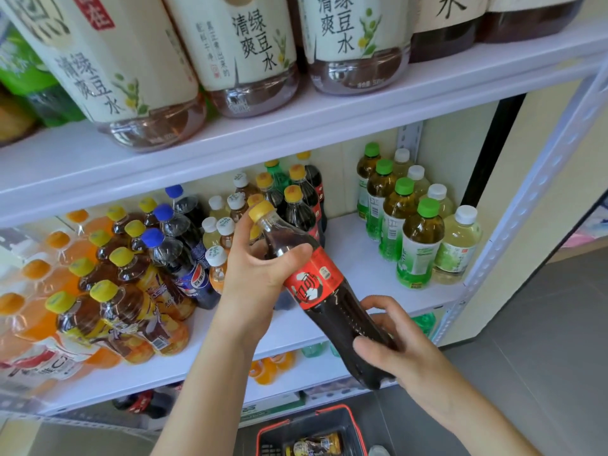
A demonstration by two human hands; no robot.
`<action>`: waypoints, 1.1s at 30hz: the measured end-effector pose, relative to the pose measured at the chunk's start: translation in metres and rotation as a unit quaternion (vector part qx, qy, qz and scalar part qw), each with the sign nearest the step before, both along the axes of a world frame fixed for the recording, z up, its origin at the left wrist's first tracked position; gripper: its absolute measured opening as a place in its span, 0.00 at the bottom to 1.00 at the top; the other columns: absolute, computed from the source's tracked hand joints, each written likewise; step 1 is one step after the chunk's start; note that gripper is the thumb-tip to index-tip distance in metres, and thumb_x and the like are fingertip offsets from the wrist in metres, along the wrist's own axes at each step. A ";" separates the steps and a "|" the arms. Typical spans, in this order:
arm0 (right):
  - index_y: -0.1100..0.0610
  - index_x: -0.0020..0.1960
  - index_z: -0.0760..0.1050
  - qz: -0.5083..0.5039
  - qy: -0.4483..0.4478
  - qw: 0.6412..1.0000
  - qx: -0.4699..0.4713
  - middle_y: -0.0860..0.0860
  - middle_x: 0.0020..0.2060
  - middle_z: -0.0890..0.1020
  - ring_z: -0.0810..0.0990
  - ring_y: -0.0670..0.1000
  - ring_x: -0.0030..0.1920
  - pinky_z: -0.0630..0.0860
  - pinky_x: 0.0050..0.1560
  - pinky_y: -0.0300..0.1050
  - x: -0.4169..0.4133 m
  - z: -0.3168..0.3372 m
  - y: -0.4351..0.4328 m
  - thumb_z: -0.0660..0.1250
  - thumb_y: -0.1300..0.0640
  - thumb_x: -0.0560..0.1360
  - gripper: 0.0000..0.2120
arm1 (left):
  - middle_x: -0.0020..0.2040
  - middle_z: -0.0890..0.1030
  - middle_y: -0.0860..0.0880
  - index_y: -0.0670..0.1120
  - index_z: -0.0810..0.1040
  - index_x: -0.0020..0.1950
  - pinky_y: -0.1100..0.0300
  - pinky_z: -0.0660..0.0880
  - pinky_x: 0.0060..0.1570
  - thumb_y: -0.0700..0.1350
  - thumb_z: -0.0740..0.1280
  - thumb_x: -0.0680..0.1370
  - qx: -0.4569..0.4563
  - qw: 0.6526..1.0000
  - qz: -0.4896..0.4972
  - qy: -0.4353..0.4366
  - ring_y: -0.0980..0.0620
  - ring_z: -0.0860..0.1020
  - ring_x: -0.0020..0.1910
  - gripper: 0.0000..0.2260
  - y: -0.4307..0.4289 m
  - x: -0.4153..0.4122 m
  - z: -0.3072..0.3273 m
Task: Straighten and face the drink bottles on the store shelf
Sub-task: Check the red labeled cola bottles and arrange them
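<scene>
Two hands on one cola bottle [324, 301]. Our left hand [260, 271] wraps its shoulder, fingers curled round the dark neck below the yellow cap [261, 210] and thumb lying over the top edge of the red label. Our right hand [391, 343] grips the base, thumb and fingers curled round either side. The bottle is off the board, held tilted in front of the middle shelf [362, 258], cap up-left, base down-right, red label turned toward us.

Just behind the cap: a row of matching cola bottles [306, 199], yellow-capped, running back to the wall. To the left, white-capped small bottles [217, 258], then blue-capped Pepsi bottles [187, 258], yellow-capped iced teas [131, 307] and orange sodas [29, 311] at the far edge. To the right, across a bare stretch of board, green-capped tea bottles [418, 238] beside white-capped pale ones [460, 241].

Upper shelf: large cream-labelled bottles [243, 47]. On the floor below us, a red-rimmed basket [316, 419] holding a bottle.
</scene>
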State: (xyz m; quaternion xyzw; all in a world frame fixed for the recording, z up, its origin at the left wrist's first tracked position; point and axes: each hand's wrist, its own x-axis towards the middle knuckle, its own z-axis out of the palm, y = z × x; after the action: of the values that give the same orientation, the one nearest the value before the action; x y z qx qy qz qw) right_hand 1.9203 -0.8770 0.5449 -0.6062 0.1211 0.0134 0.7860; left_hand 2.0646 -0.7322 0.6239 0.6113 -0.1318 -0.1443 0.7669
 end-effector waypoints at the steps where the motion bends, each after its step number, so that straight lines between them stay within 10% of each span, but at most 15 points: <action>1: 0.49 0.60 0.75 0.043 0.015 0.994 0.098 0.57 0.53 0.81 0.82 0.58 0.49 0.79 0.47 0.53 0.001 0.001 -0.003 0.78 0.39 0.64 0.30 | 0.46 0.85 0.44 0.49 0.69 0.70 0.53 0.80 0.39 0.35 0.76 0.64 -0.016 1.000 -0.003 0.008 0.45 0.84 0.41 0.37 -0.001 0.000 0.000; 4: 0.59 0.64 0.76 0.181 0.048 0.932 0.309 0.65 0.53 0.80 0.82 0.62 0.48 0.79 0.48 0.56 0.003 0.003 -0.005 0.69 0.37 0.72 0.31 | 0.46 0.84 0.45 0.47 0.66 0.74 0.54 0.79 0.35 0.40 0.75 0.59 -0.054 0.997 -0.021 0.044 0.48 0.82 0.37 0.43 -0.004 -0.001 -0.001; 8: 0.63 0.61 0.77 0.199 0.035 0.921 0.333 0.65 0.46 0.80 0.81 0.61 0.42 0.79 0.39 0.52 0.006 0.002 0.003 0.71 0.38 0.70 0.32 | 0.49 0.83 0.42 0.43 0.69 0.71 0.50 0.81 0.39 0.43 0.71 0.60 -0.094 0.992 -0.046 0.078 0.44 0.82 0.44 0.38 -0.006 -0.001 0.000; 16: 0.45 0.57 0.78 0.014 -0.032 0.999 0.014 0.54 0.47 0.83 0.82 0.53 0.47 0.79 0.44 0.45 0.008 0.014 0.011 0.74 0.39 0.66 0.22 | 0.51 0.85 0.55 0.59 0.76 0.58 0.62 0.80 0.45 0.60 0.79 0.64 0.085 0.995 -0.052 -0.005 0.51 0.84 0.51 0.25 -0.002 -0.001 0.005; 25: 0.36 0.58 0.69 -0.037 -0.041 0.985 -0.165 0.42 0.46 0.80 0.84 0.46 0.43 0.78 0.41 0.37 0.012 0.019 0.013 0.74 0.35 0.62 0.27 | 0.49 0.85 0.42 0.47 0.74 0.64 0.52 0.82 0.44 0.41 0.80 0.64 0.024 0.999 0.024 0.017 0.43 0.84 0.47 0.31 -0.004 -0.002 0.005; 33: 0.61 0.63 0.77 0.143 0.042 0.956 0.252 0.66 0.51 0.80 0.81 0.60 0.47 0.77 0.50 0.54 0.016 0.020 0.000 0.73 0.36 0.67 0.35 | 0.42 0.84 0.47 0.46 0.76 0.60 0.57 0.79 0.33 0.40 0.73 0.59 -0.079 0.996 -0.014 0.047 0.50 0.83 0.36 0.29 -0.008 -0.001 0.002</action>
State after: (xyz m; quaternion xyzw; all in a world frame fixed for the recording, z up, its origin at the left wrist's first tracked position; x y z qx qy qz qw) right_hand 1.9360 -0.8766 0.5653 -0.3983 0.0583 0.1814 0.8972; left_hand 2.0637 -0.7402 0.6254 0.5396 -0.1150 -0.1732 0.8159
